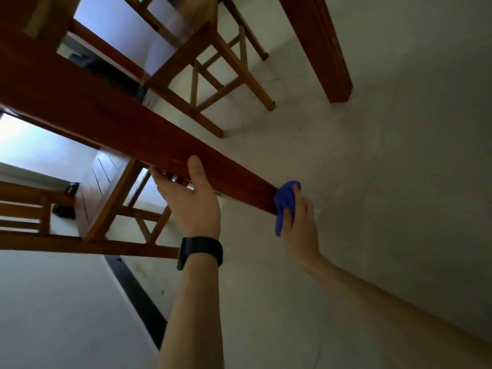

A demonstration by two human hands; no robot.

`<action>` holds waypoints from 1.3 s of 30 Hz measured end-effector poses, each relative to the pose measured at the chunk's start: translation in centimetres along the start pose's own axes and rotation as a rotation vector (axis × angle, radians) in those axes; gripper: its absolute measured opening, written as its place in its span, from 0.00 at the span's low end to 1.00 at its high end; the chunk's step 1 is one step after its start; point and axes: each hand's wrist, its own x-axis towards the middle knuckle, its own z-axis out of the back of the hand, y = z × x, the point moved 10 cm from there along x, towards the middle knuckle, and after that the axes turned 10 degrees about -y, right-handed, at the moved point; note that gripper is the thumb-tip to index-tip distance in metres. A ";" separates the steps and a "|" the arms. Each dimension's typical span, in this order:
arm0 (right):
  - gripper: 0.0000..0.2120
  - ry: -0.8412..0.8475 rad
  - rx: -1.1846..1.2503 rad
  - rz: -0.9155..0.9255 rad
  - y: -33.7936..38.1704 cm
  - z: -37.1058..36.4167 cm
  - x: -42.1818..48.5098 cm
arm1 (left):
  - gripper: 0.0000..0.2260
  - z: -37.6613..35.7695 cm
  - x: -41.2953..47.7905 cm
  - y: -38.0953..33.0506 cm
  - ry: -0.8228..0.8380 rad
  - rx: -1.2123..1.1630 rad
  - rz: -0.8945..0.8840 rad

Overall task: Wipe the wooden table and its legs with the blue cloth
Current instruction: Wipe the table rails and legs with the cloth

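Observation:
The view is tilted. A reddish-brown wooden table leg (111, 121) runs from upper left down to the pale floor at centre right. My left hand (190, 201), with a black watch on its wrist, grips the leg partway along, thumb on the near face and fingers behind it. My right hand (298, 222) holds the bunched blue cloth (285, 203) pressed round the foot of the leg, where it meets the floor. A second table leg (319, 46) stands at upper right.
Lighter wooden chairs stand behind the leg: one (213, 75) at upper centre, another (111, 209) at lower left. The pale tiled floor (399, 182) fills the right side. A white wall with a dark skirting strip (138, 294) is at lower left.

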 end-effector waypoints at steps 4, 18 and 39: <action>0.32 0.278 -0.414 -0.050 -5.0 -2.5 1.4 | 0.31 -0.1 0.0 0.0 0.005 -0.003 0.010; 0.18 0.722 -0.663 -0.427 -10.7 -2.9 -3.7 | 0.30 -0.1 0.0 0.0 -0.004 -0.015 -0.005; 0.22 0.882 -0.440 -0.327 -4.8 5.0 -8.4 | 0.18 -2.9 -25.5 25.2 0.508 -0.177 1.023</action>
